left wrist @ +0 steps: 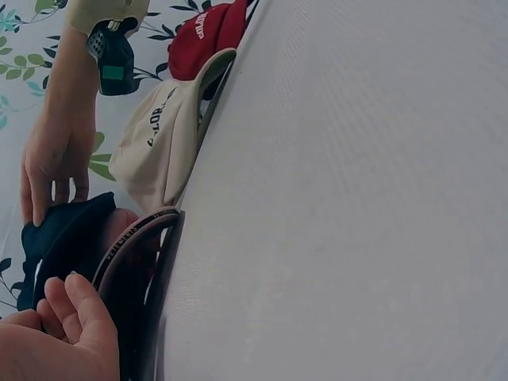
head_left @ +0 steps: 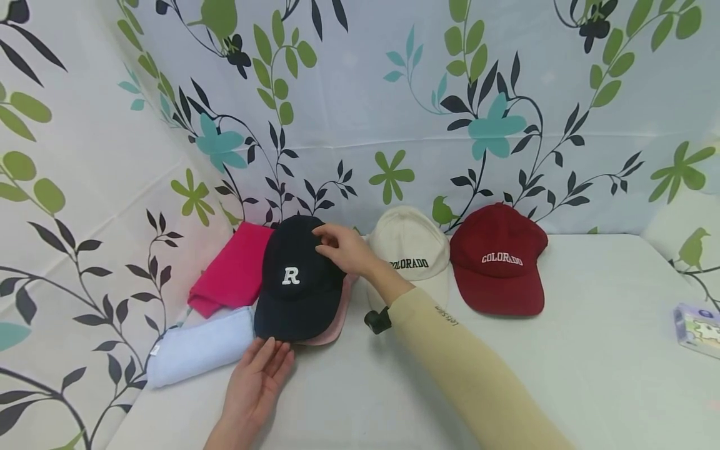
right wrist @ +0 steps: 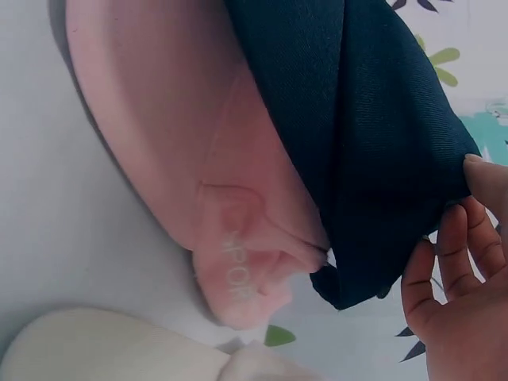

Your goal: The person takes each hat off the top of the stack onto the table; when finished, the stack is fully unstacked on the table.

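A navy cap point(head_left: 292, 269) with a white letter R leans over a pink cap point(right wrist: 151, 119), whose brim shows beneath it. My right hand point(head_left: 344, 250) pinches the navy cap's edge between thumb and fingers, high on its right side. At the front of the brim is my left hand point(head_left: 255, 384), palm up, its fingers loosely bent and the tips at the brim's edge. A cream cap point(head_left: 407, 240) stands to the right, partly behind my right forearm. Beyond it sits a dark red cap point(head_left: 497, 262).
Left of the navy cap lie a folded pink-red cloth point(head_left: 230, 269) and a rolled light-blue cloth point(head_left: 199, 350). A small purple box point(head_left: 697, 331) is at the right on the white table point(head_left: 596, 375). Leaf-patterned fabric point(head_left: 349, 94) hangs behind.
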### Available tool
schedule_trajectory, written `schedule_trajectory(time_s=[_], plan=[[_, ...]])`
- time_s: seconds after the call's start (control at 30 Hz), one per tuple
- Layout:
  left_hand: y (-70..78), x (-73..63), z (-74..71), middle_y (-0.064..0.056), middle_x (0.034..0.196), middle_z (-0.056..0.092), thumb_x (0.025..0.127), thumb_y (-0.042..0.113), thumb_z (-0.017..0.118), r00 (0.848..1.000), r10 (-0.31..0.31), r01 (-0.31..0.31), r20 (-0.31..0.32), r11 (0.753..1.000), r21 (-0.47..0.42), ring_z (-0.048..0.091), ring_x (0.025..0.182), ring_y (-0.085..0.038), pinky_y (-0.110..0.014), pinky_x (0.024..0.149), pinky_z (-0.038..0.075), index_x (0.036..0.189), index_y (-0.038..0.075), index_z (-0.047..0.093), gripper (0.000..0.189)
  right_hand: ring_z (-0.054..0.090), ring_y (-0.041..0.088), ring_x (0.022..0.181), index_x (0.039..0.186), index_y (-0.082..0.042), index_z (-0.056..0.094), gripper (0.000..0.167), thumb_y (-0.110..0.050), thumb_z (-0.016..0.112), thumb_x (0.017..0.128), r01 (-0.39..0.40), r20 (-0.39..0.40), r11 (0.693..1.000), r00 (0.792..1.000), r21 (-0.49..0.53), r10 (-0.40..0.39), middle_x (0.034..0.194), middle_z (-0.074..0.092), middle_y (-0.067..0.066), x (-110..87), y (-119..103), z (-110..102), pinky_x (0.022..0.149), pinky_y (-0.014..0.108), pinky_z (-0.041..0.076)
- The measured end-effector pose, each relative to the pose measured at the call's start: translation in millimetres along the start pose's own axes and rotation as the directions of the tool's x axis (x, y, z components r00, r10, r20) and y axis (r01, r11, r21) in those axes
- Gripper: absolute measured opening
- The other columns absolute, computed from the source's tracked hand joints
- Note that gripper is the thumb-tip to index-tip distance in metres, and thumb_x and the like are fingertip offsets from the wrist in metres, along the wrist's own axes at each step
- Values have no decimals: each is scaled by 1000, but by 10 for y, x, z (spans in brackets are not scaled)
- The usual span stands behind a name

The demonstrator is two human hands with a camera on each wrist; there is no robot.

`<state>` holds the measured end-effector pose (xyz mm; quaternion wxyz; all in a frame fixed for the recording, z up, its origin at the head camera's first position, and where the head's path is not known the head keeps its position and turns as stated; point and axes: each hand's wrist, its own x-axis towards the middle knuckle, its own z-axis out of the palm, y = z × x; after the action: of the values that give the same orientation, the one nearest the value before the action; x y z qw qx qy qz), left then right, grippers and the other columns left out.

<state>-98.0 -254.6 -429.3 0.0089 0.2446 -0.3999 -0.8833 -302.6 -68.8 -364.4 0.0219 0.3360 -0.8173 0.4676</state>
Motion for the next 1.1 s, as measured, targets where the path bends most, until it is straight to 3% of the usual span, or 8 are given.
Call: schedule_trajectory(time_s=[0.33,0.6,0.9,1.1], plan=[[42,-27,92,-2,102,64,103,16,59,1000,18,-18,15,1000,10,68,96,-12,-32,97,53,128,18,34,36,57,23,89,132,-1,62,34,-6,65,99,44,-8,998,999,34,-44,99,60,10,10,-127,-145,80,23,49],[63,-23,216,-3,107,59,103,23,61,996,52,-54,69,998,26,66,98,-13,-33,98,52,131,18,35,39,57,22,90,133,-2,62,34,-7,65,99,37,-43,997,998,64,-34,98,59,8,-14,-203,-327,80,25,49],[40,-22,388,-4,98,63,105,17,56,977,140,-146,164,989,27,69,89,-13,-32,90,57,126,13,38,27,59,23,93,132,-3,63,33,-8,66,99,58,-107,996,993,73,-50,99,60,8,-84,-219,-557,85,29,51],[1,-21,532,-4,99,63,104,16,57,968,159,-168,193,985,33,69,88,-13,-31,89,57,127,14,39,30,60,24,94,131,-2,63,33,-7,66,98,79,-147,994,987,71,-68,99,61,10,-164,-216,-742,88,32,52]])
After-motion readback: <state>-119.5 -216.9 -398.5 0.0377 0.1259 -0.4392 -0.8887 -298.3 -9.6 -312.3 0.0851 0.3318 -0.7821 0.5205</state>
